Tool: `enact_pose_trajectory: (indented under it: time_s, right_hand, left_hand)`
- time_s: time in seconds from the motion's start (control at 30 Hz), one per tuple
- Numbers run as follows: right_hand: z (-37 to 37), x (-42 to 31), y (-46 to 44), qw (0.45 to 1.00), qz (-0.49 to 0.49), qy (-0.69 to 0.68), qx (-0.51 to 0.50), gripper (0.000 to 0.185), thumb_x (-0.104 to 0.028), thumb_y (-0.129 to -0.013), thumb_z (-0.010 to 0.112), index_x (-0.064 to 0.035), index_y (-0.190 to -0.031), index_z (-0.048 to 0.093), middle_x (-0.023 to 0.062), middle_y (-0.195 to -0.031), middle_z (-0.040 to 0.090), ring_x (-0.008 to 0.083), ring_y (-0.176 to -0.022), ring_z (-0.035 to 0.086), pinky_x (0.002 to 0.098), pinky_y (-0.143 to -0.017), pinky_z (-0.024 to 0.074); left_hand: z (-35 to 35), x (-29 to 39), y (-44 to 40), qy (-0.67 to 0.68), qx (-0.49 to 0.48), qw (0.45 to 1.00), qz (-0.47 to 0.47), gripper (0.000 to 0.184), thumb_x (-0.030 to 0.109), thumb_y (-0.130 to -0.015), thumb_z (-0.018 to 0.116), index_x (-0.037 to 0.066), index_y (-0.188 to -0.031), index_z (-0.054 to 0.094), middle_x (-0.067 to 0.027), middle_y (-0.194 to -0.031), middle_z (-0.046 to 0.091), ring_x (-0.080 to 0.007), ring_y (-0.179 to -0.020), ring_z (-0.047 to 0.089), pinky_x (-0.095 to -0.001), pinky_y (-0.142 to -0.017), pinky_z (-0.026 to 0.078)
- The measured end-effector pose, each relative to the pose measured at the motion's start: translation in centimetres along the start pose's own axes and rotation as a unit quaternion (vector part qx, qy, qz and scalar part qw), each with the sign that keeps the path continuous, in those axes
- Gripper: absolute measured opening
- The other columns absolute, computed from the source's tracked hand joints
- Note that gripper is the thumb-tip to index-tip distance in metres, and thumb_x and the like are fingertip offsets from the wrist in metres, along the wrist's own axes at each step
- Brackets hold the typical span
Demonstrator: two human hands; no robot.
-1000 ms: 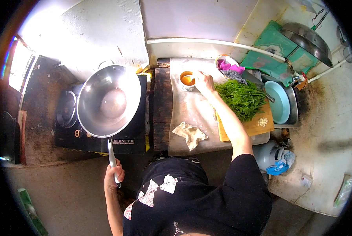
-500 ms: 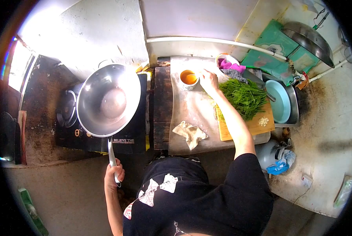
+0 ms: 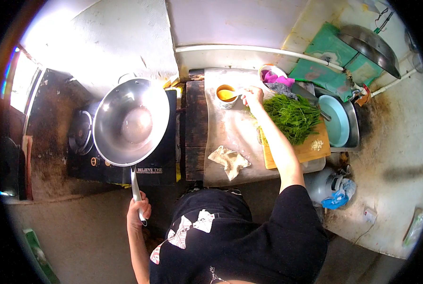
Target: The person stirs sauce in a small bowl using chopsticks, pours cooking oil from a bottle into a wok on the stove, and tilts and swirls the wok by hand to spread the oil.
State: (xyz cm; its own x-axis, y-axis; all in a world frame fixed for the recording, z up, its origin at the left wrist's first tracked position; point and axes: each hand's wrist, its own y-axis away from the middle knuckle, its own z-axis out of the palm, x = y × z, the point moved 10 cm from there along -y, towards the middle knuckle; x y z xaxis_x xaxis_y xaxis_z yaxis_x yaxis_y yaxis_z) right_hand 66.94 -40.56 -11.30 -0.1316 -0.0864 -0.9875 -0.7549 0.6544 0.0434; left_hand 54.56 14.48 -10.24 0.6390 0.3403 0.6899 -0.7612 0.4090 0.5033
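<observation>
My left hand [image 3: 139, 208] is wrapped round the handle of a steel wok [image 3: 126, 102], which sits tilted over the stove at the left. A little liquid seems to glisten in its bottom. My right hand [image 3: 253, 96] pinches a pale spoon [image 3: 238, 93] whose bowl is at the mouth of a cup [image 3: 226, 103] holding orange-yellow liquid. Just right of that wrist, a heap of leafy greens [image 3: 292, 118] lies on a wooden cutting board [image 3: 287, 159], with a small pile of chopped white bits [image 3: 317, 145] near the board's corner.
A crumpled cloth [image 3: 229, 162] lies on the counter. Behind the greens stands a tub [image 3: 266, 69] with purple and grey cloths. To the right, a blue basin [image 3: 335, 123] sits in the sink. A gas cylinder [image 3: 318, 185] stands below, and another wok [image 3: 370, 47] hangs on the wall.
My right hand has shifted slightly, and the spoon now shows more clearly, its bowl higher in the cup's mouth. My left hand stays on the wok handle.
</observation>
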Motion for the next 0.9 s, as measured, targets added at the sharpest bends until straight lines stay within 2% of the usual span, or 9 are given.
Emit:
enact_pose_trajectory:
  time_s: [0.17,0.23,0.33,0.43,0.57,0.63,0.7,0.73,0.9]
  right_hand:
    - [-0.7,-0.8,0.2,1.000,0.000,-0.026,0.013,0.009,-0.003,-0.080,0.057,0.0015,-0.072,0.061,0.0068,-0.053,0.056,0.0108,-0.035,0.048,0.0246,-0.030,0.0332]
    - [-0.8,-2.1,0.4,0.999,-0.041,0.017,0.018,0.011,-0.004,-0.081,0.057,0.0008,-0.071,0.059,0.0062,-0.053,0.056,0.0104,-0.036,0.049,0.0249,-0.031,0.0344]
    - [-0.9,-3.8,0.8,0.994,-0.099,0.044,0.033,0.013,-0.006,-0.081,0.057,-0.0008,-0.069,0.058,0.0055,-0.052,0.056,0.0102,-0.036,0.049,0.0263,-0.033,0.0358]
    - [-0.9,-5.1,0.9,0.981,-0.159,0.100,0.041,0.011,-0.006,-0.081,0.056,-0.0015,-0.071,0.058,0.0074,-0.052,0.056,0.0127,-0.037,0.052,0.0289,-0.037,0.0384]
    - [-0.7,-6.8,1.2,0.965,-0.203,0.157,0.048,0.008,-0.006,-0.080,0.057,-0.0024,-0.073,0.058,0.0115,-0.056,0.057,0.0204,-0.045,0.057,0.0322,-0.044,0.0429]
    - [-0.3,-8.3,1.9,0.941,-0.263,0.199,0.073,0.005,-0.008,-0.079,0.057,-0.0032,-0.076,0.059,0.0143,-0.063,0.060,0.0280,-0.058,0.061,0.0352,-0.053,0.0459]
    - [0.1,-10.5,3.4,0.925,-0.304,0.216,0.073,0.004,-0.008,-0.078,0.058,-0.0043,-0.079,0.059,0.0142,-0.068,0.061,0.0298,-0.063,0.061,0.0362,-0.055,0.0469]
    - [0.4,-11.8,4.4,0.907,-0.345,0.232,0.071,0.006,-0.009,-0.078,0.059,-0.0054,-0.082,0.060,0.0142,-0.073,0.063,0.0315,-0.067,0.062,0.0372,-0.058,0.0480]
    - [1.8,-13.3,6.3,0.856,-0.434,0.278,0.048,0.012,-0.002,-0.077,0.058,-0.0042,-0.089,0.060,0.0136,-0.083,0.064,0.0284,-0.073,0.063,0.0340,-0.063,0.0511]
  left_hand:
    - [0.2,-0.1,-0.2,-0.002,-0.028,1.000,0.008,0.026,0.022,-0.078,0.060,0.005,-0.086,0.041,-0.0029,-0.052,0.039,-0.0132,-0.034,0.036,-0.0256,-0.032,0.032]
    - [0.7,0.2,-0.5,-0.019,-0.047,0.998,0.021,0.034,0.036,-0.080,0.059,0.007,-0.085,0.041,-0.0049,-0.057,0.043,-0.0155,-0.044,0.043,-0.0278,-0.041,0.039]
    - [1.6,0.5,-1.5,0.002,-0.066,0.998,0.015,0.037,0.041,-0.080,0.059,0.008,-0.083,0.041,-0.0057,-0.062,0.045,-0.0171,-0.054,0.048,-0.0303,-0.052,0.042]
    - [1.8,0.4,-2.7,0.044,-0.108,0.993,0.012,0.035,0.039,-0.081,0.058,0.009,-0.083,0.040,-0.0051,-0.064,0.045,-0.0178,-0.056,0.048,-0.0321,-0.055,0.043]
    - [1.7,0.1,-2.9,0.096,-0.133,0.986,-0.001,0.032,0.036,-0.082,0.058,0.009,-0.082,0.041,-0.0032,-0.060,0.041,-0.0145,-0.051,0.044,-0.0283,-0.044,0.042]
    - [0.9,-0.2,-3.1,0.152,-0.170,0.974,-0.001,0.022,0.028,-0.091,0.049,0.009,-0.088,0.039,0.0002,-0.057,0.037,-0.0092,-0.043,0.036,-0.0226,-0.037,0.035]
    - [3.0,0.2,-2.2,0.284,-0.282,0.915,-0.057,0.014,0.020,-0.094,0.044,0.008,-0.091,0.037,0.0006,-0.054,0.033,-0.0069,-0.036,0.027,-0.0214,-0.031,0.029]
    - [3.3,0.2,-2.1,0.310,-0.291,0.903,-0.062,0.010,0.016,-0.095,0.041,0.008,-0.092,0.036,0.0007,-0.053,0.032,-0.0050,-0.032,0.021,-0.0205,-0.027,0.025]
    - [2.4,-0.4,-2.3,0.284,-0.220,0.931,-0.069,0.008,0.011,-0.093,0.042,0.007,-0.090,0.035,0.0018,-0.054,0.030,-0.0055,-0.034,0.027,-0.0203,-0.027,0.027]
